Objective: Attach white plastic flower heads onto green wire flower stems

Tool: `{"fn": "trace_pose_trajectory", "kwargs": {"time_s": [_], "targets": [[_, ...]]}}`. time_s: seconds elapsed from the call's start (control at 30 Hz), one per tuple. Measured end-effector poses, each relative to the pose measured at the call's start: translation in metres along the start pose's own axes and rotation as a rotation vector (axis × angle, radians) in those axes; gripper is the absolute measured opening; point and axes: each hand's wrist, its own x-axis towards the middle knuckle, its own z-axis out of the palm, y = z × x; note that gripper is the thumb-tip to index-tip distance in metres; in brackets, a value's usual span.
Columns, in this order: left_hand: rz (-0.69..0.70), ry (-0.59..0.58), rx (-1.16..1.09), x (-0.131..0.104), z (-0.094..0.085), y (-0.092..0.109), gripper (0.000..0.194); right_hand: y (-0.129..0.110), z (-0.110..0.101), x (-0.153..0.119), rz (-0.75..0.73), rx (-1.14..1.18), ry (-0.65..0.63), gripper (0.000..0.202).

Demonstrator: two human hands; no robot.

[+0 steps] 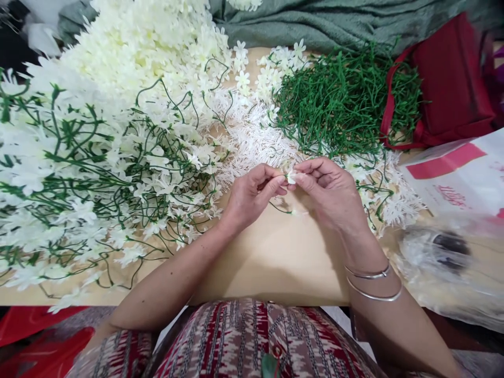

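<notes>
Over the middle of the table, my left hand (255, 195) pinches a green artificial flower stem (280, 208) between thumb and forefinger. Part of that stem hangs below the fingers, with a small pale tip. My right hand (328, 191) is closed on a white artificial flower (292, 177) at the stem's end, the fingertips of both hands almost meeting. Just beyond them lie many thin white stamen pieces (258, 144). Farther back on the right is a heap of bare green stems (331, 100). My fingers partly cover the flower and stem.
Joined flowers on stems (86, 173) pile high at the left. Behind them rises a mound of loose white petals (153, 42). At the right are a dark red bag (452, 79), a white printed bag (460, 178) and clear plastic wrapping (429, 278). Green cloth (315, 23) lines the back.
</notes>
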Motion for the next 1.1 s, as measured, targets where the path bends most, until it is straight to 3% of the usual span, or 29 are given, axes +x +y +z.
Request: {"fn": "trace_pose_trajectory", "kwargs": {"time_s": [0.13, 0.23, 0.43, 0.87, 1.1], "targets": [[-0.041, 0.009, -0.050, 0.001, -0.002, 0.000, 0.043, -0.002, -0.004, 0.001, -0.036, 0.021, 0.036, 0.026], [-0.052, 0.000, -0.053, 0.001, -0.003, 0.000, 0.043, -0.002, -0.003, 0.000, -0.138, -0.073, 0.081, 0.020], [-0.026, -0.006, 0.035, -0.001, -0.003, -0.001, 0.034, -0.004, 0.004, -0.004, -0.240, -0.289, 0.038, 0.006], [0.006, -0.001, 0.134, -0.002, -0.004, 0.003, 0.029, -0.002, 0.008, -0.007, -0.254, -0.331, 0.042, 0.004], [0.018, 0.002, 0.174, -0.004, -0.004, 0.003, 0.030, -0.005, 0.006, -0.008, -0.188, -0.313, 0.002, 0.006]]}}
